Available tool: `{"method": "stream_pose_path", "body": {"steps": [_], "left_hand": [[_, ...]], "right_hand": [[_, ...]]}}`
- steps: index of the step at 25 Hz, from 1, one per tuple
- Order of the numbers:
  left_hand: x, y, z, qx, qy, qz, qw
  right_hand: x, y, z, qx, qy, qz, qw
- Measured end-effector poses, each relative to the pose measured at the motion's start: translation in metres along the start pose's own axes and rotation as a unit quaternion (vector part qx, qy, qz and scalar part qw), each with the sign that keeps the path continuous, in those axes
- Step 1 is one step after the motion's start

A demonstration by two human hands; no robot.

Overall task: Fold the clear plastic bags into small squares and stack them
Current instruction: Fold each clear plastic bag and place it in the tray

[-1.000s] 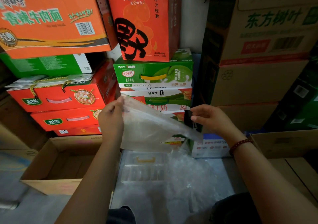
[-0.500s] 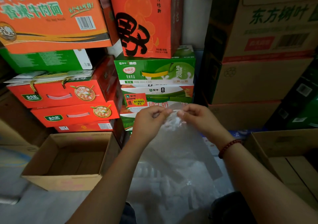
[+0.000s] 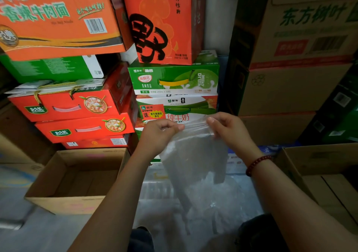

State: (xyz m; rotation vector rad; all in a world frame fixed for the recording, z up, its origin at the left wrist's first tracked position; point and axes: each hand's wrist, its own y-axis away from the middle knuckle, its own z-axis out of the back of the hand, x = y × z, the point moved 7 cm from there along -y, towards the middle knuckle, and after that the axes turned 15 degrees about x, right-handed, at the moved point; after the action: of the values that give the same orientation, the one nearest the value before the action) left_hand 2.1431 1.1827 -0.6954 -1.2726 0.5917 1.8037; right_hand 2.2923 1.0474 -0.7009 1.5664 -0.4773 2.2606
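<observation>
A clear plastic bag (image 3: 193, 158) hangs in the air in front of me, held by its top edge. My left hand (image 3: 157, 135) pinches the top left corner and my right hand (image 3: 227, 128) pinches the top right corner, a short gap apart. The bag droops down from them, narrowing toward its lower end. Below it lies a heap of more clear plastic bags (image 3: 209, 209) on my lap and the low surface ahead.
An open brown cardboard box (image 3: 58, 197) stands at the lower left, another open cardboard box (image 3: 310, 155) at the right. Stacked red cartons (image 3: 64, 106), green milk cartons (image 3: 174, 79) and big brown cartons (image 3: 290, 89) wall in the back.
My hands first came together at the bag's top, then moved apart again. The bag now hangs flat between them instead of bunched. The view shifted slightly.
</observation>
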Motion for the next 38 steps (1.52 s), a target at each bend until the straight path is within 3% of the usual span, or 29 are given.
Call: {"method": "stream_pose_path", "body": {"steps": [2,3,5,7,10,13,15,19,21,24,27,34,38], "left_hand": [[0.006,0.000,0.005,-0.030,0.027,0.019,0.999],[0.010,0.000,0.003,-0.024,0.093,0.036,0.995],[0.021,-0.001,-0.010,0.045,0.279,0.078,0.956],[0.027,0.001,-0.021,0.111,0.353,0.117,0.922],[0.039,-0.001,-0.023,0.108,0.328,0.161,0.925],[0.044,-0.005,-0.012,0.020,0.369,0.145,0.918],[0.042,-0.006,-0.004,-0.006,0.349,0.119,0.929],[0.053,-0.006,0.013,-0.070,0.212,0.130,0.966],[0.050,-0.004,0.015,-0.063,0.164,0.138,0.975],[0.043,-0.003,0.010,-0.021,0.185,0.120,0.975],[0.034,-0.003,0.011,0.008,0.166,0.062,0.984],[0.030,-0.003,0.020,-0.033,0.136,0.027,0.990],[0.029,-0.002,0.022,-0.021,0.135,0.033,0.990]], "right_hand": [[0.002,0.000,0.002,-0.032,0.011,0.000,0.999],[0.002,0.001,0.004,-0.047,0.000,0.003,0.999],[0.002,0.003,0.010,-0.083,-0.032,0.008,0.996],[0.001,0.007,0.017,-0.120,-0.047,0.000,0.992],[-0.008,0.006,0.021,-0.123,-0.082,-0.034,0.988],[-0.016,0.000,0.001,0.043,-0.175,-0.099,0.979],[-0.015,0.001,-0.007,0.111,-0.159,-0.110,0.975],[-0.013,-0.001,0.004,0.056,-0.097,-0.073,0.991],[-0.012,-0.001,0.010,0.023,-0.114,-0.047,0.992],[-0.012,0.000,0.019,-0.019,-0.132,-0.036,0.990],[-0.009,0.001,0.018,0.036,-0.134,-0.044,0.989],[-0.007,0.004,0.011,0.141,-0.078,-0.074,0.984],[-0.008,0.002,0.015,0.112,-0.077,-0.061,0.989]]}}
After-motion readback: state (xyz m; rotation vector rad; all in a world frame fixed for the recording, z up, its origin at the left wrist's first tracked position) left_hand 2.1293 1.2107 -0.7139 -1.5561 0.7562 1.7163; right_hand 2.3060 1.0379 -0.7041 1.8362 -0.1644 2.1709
